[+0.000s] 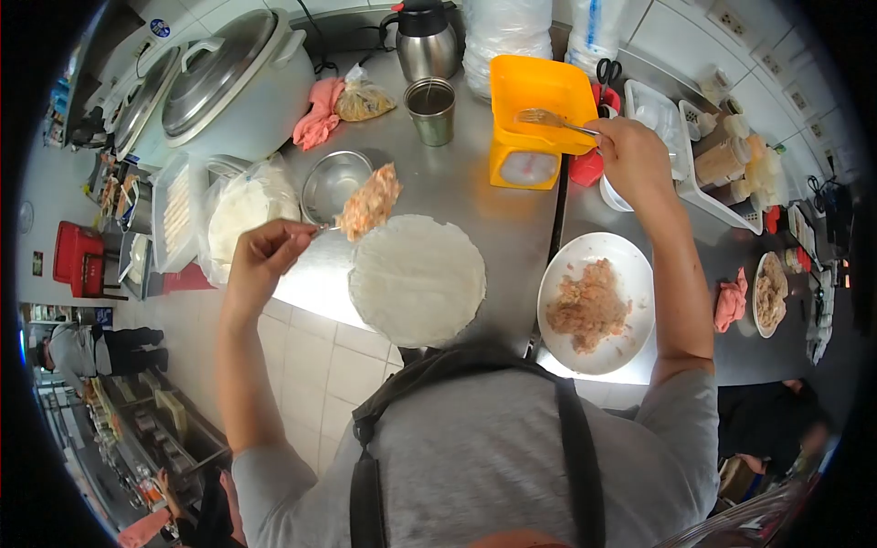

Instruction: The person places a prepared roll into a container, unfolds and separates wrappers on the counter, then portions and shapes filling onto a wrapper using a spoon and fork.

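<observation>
My left hand (262, 264) is closed on the handle of a spoon (331, 225) heaped with a pinkish minced filling (372, 201). The load hangs beside the upper left edge of a round, pale, thin wrapper (417, 280) lying on the steel counter. My right hand (632, 157) grips a fork (554, 119), whose tines are over the yellow tray of a kitchen scale (543, 91). Below that hand, a white plate (596, 354) holds more of the minced filling. A small metal bowl (334, 183) sits behind the spoon.
At the back left stand large lidded cookers (239, 82), and nearer is a bag of wrappers (251, 212). A metal cup (429, 111) and thermos jug (427, 41) are behind. Sauce bottles (722, 160) fill a basket at right. Other people (772, 434) are nearby.
</observation>
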The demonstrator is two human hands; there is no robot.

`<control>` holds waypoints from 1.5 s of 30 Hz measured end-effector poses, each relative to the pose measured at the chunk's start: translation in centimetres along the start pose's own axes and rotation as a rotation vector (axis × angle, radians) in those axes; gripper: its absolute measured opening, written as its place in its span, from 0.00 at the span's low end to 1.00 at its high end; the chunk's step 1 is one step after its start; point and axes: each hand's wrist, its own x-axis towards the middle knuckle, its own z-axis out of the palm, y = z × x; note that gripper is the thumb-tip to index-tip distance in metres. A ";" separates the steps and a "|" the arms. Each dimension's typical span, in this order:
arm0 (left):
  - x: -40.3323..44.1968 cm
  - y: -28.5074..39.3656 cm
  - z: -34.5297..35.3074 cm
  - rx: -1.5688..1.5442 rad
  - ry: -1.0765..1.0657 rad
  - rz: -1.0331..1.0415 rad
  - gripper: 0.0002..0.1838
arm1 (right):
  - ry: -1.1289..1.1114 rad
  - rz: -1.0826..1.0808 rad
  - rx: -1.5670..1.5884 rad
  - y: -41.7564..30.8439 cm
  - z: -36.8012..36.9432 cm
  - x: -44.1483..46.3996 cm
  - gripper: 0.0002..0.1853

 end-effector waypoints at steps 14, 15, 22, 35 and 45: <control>-5.2 -3.5 -0.7 -0.093 0.076 -0.125 0.09 | -0.093 0.215 0.147 -1.3 0.0 1.6 0.13; -5.3 -3.9 -0.7 -0.101 0.076 -0.121 0.09 | -0.066 0.201 0.150 -1.2 -0.1 1.4 0.13; -5.8 -5.6 -0.2 0.083 0.085 -0.086 0.10 | 0.027 0.131 0.367 -3.7 -3.4 -2.5 0.11; -4.4 -12.7 2.4 0.475 0.001 0.086 0.10 | -0.502 0.222 0.422 -16.9 10.1 -17.0 0.10; -1.0 -15.6 4.0 0.712 -0.131 0.485 0.10 | -0.468 0.469 0.331 -17.0 7.0 -21.3 0.10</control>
